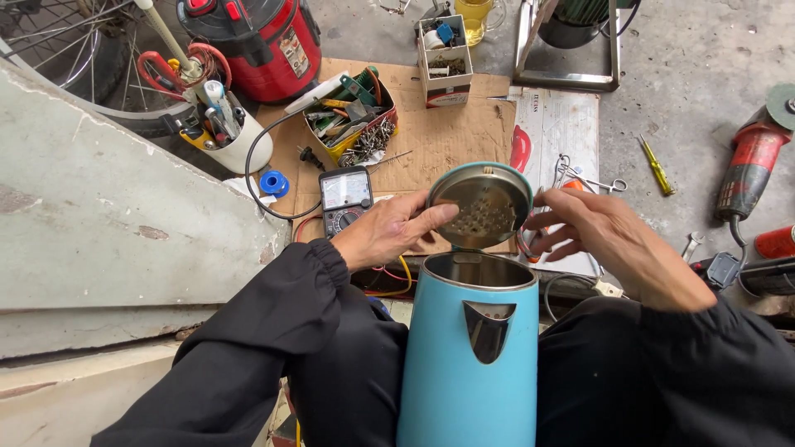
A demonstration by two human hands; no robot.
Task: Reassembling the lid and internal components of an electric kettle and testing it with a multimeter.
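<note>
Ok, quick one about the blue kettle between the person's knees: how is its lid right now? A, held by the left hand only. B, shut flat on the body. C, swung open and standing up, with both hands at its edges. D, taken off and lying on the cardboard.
C: the lid stands raised above the open mouth of the blue kettle, with the left hand at one edge and the right hand at the other.
</note>
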